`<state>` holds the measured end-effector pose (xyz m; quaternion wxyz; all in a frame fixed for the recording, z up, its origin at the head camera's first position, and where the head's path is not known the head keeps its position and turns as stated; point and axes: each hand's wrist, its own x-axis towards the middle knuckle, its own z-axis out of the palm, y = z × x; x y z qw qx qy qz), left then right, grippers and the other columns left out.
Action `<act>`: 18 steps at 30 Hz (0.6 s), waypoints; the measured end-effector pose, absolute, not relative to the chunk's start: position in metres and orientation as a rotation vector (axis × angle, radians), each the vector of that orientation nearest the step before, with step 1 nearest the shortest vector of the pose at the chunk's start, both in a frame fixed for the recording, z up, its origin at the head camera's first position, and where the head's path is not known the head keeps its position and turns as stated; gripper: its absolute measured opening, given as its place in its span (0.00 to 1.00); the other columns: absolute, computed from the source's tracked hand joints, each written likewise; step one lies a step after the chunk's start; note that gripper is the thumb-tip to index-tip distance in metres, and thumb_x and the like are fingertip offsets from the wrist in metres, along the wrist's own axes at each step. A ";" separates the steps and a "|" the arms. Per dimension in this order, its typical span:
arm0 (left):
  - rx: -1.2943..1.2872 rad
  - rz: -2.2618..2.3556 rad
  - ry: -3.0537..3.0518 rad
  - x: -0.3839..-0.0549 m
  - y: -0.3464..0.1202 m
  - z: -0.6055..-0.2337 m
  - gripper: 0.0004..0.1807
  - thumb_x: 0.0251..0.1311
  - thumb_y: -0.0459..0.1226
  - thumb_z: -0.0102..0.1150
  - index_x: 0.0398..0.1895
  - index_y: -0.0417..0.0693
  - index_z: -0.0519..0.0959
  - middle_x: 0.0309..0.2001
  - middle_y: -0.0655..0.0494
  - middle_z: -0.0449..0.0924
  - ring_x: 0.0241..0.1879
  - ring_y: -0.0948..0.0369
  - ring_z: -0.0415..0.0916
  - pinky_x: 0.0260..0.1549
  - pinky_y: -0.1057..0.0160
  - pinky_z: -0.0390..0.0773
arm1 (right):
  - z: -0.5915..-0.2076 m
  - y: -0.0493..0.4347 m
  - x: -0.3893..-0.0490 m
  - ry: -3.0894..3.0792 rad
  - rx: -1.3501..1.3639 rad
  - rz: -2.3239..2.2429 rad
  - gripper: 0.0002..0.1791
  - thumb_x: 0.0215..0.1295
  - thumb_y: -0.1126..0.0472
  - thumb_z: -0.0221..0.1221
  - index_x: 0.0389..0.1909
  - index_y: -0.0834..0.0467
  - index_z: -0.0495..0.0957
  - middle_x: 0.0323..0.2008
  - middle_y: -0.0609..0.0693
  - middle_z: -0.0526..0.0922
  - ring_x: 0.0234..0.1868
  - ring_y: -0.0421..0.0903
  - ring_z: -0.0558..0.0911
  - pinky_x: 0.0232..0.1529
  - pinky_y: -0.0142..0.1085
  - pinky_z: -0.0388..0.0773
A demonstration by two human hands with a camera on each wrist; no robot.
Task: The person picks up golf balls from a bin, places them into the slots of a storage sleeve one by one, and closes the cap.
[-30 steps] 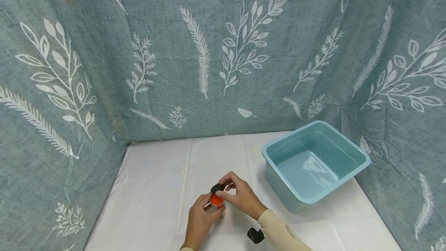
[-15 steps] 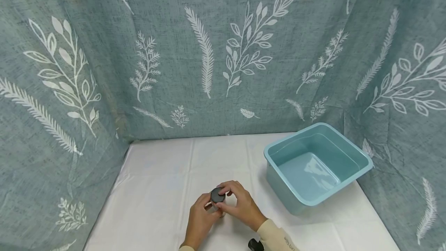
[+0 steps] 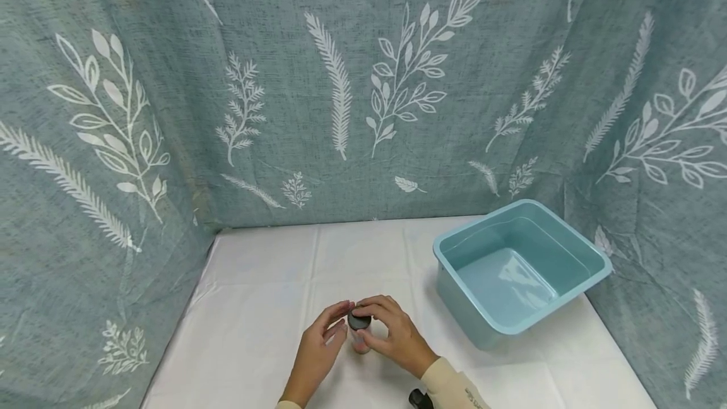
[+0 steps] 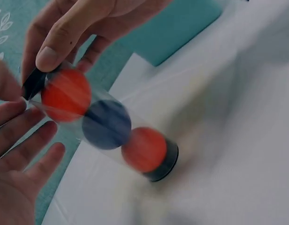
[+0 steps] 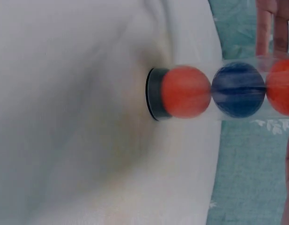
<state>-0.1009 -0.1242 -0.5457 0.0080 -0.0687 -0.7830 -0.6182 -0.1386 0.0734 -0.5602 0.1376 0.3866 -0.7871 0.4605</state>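
A clear tube (image 3: 360, 341) with a dark cap (image 3: 359, 320) at its top stands between my hands. Through its wall show an orange-red ball (image 4: 66, 95), a dark blue ball (image 4: 107, 124) and another orange-red ball (image 4: 144, 149), stacked in a row. A dark base (image 4: 165, 161) closes the lower end. My right hand (image 3: 400, 336) grips the tube's capped end, thumb on the near side and fingers over the cap. Beside it, my left hand (image 3: 315, 349) has its fingers extended close to the cap; one fingertip seems to touch the cap's edge.
A light blue plastic basin (image 3: 483, 302) stands at the right on the white-covered table (image 3: 255, 308). Near my right sleeve lies a small black object (image 3: 419, 399), partly hidden. Teal leaf-patterned cloth (image 3: 295, 112) hangs behind and at both sides.
The dark cap, first tilted over the orange-red ball, now lies flat on the tube's mouth. My left hand has loosened from the tube and moved slightly left; my right hand still holds on.
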 end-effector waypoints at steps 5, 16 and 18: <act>-0.117 -1.972 -2.362 -0.101 -0.118 -0.546 0.19 0.70 0.49 0.60 0.58 0.50 0.80 0.57 0.56 0.81 0.58 0.59 0.79 0.57 0.68 0.78 | -0.559 0.075 -0.138 -2.289 1.120 1.295 0.19 0.66 0.60 0.68 0.56 0.48 0.79 0.61 0.44 0.75 0.60 0.43 0.74 0.60 0.35 0.78; 0.043 -1.863 -2.325 -0.103 -0.109 -0.546 0.11 0.66 0.42 0.66 0.48 0.48 0.86 0.48 0.56 0.86 0.51 0.57 0.83 0.50 0.66 0.83 | -0.559 0.079 -0.138 -2.161 1.182 1.162 0.22 0.59 0.65 0.71 0.55 0.55 0.82 0.62 0.53 0.77 0.63 0.50 0.75 0.62 0.36 0.77; 0.060 -1.874 -2.309 -0.102 -0.108 -0.546 0.10 0.66 0.39 0.66 0.47 0.46 0.86 0.48 0.56 0.87 0.50 0.57 0.84 0.50 0.67 0.83 | -0.558 0.080 -0.138 -2.143 1.196 1.096 0.26 0.56 0.65 0.72 0.57 0.56 0.81 0.61 0.53 0.78 0.62 0.49 0.76 0.63 0.33 0.75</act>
